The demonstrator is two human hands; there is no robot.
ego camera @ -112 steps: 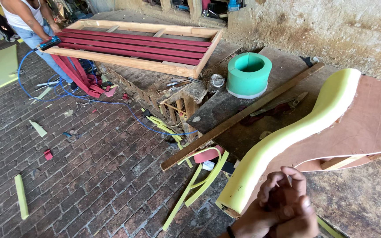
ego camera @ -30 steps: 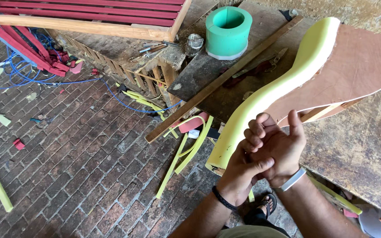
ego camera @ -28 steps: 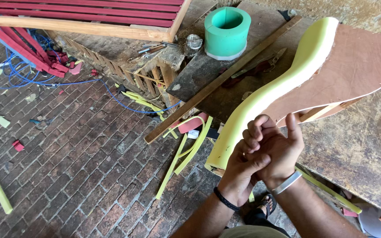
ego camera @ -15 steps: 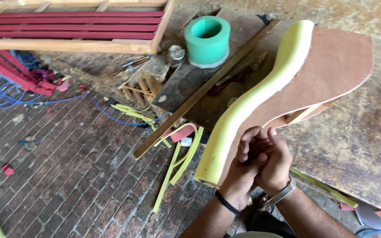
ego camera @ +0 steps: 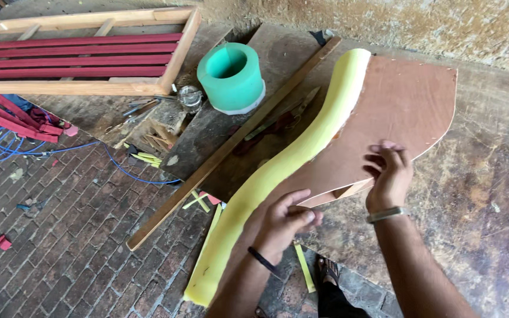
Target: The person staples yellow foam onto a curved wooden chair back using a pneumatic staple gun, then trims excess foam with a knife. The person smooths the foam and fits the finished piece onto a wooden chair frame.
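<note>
Foam-edged board (ego camera: 396, 112) under both hands.
Right hand (ego camera: 389, 174) lies flat on board, fingers together; left hand (ego camera: 281, 221) at 7 o'clock, fingers curled at foam (ego camera: 290, 165) edge.

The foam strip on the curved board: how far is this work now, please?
Looks done: the yellow foam strip lies along the whole curved edge of the plywood panel. In hand: the right hand rests flat on the panel, and the left hand is at its lower edge beside the foam. Left: the panel's brown face is bare; whether the foam is fixed cannot be told.
</note>
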